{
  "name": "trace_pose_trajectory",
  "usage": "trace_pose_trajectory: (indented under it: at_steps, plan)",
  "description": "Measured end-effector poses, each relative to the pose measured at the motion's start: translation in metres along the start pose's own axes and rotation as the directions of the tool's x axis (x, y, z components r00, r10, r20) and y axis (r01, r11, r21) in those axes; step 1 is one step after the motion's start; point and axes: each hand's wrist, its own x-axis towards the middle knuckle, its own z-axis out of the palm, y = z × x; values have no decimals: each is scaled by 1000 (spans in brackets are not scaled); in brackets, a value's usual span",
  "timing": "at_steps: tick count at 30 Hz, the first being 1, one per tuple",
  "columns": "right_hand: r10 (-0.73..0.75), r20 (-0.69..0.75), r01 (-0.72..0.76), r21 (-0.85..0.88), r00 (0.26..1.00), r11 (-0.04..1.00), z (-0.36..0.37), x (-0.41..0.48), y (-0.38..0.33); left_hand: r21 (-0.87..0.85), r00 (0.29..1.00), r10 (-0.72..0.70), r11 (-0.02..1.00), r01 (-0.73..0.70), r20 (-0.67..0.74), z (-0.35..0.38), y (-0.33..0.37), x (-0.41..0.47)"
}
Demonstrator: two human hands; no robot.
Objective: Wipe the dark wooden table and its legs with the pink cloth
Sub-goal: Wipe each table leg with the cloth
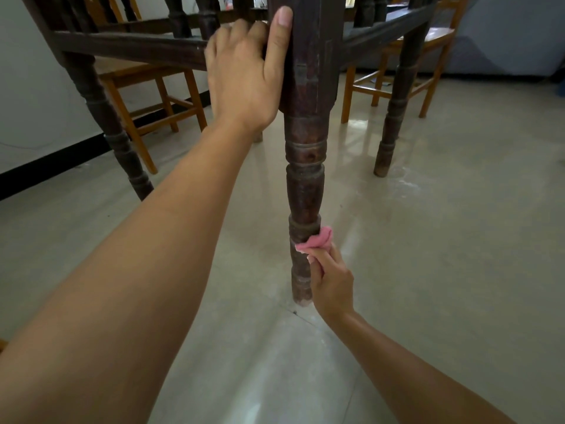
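I look from low down at the dark wooden table (128,45), seen from beneath its rails. Its nearest turned leg (305,179) stands straight in front of me. My left hand (244,75) grips the square top of that leg, thumb up along its front and fingers curled round the back. Low on the same leg, my right hand (330,280) pinches the bunched pink cloth (318,241) and presses it against the leg's right side, a little above the foot.
Two more dark table legs stand at the left (107,127) and right (397,111). Light wooden chairs sit behind them at the left (153,96) and right (428,56). The pale tiled floor (443,255) is glossy; a white wall with black skirting runs along the left.
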Motion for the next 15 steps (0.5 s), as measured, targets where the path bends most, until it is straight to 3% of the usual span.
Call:
trace_pose_trajectory:
  at_steps: [2, 3, 6, 9, 11, 13, 15]
  plan:
    - [61, 45, -59, -35, 997, 998, -4, 2, -4, -2, 1000, 0, 1000, 0, 7, 0, -1, -1]
    - [161, 75, -156, -64, 984, 986, -8, 3, -3, -1, 1000, -1, 1000, 1, 12, 0, 0, -1]
    - [519, 129, -509, -102, 845, 855, -23, 5, -3, 0, 1000, -11, 1000, 11, 16, -2, 1, 0]
    - [377, 16, -377, 2, 926, 926, -16, 10, -26, -9, 1000, -1, 1000, 1, 24, -1, 2, 1]
    - [282, 19, -282, 13, 959, 959, 0, 7, -36, -6, 1000, 8, 1000, -8, 10, -1, 2, 0]
    - [345, 137, -335, -86, 929, 938, 11, -13, -28, 14, 1000, 5, 1000, -5, -12, 1, 2, -1]
    - [449, 348, -365, -283, 823, 887, 12, -47, -13, 21, 1000, -4, 1000, 4, -15, 1, 3, -2]
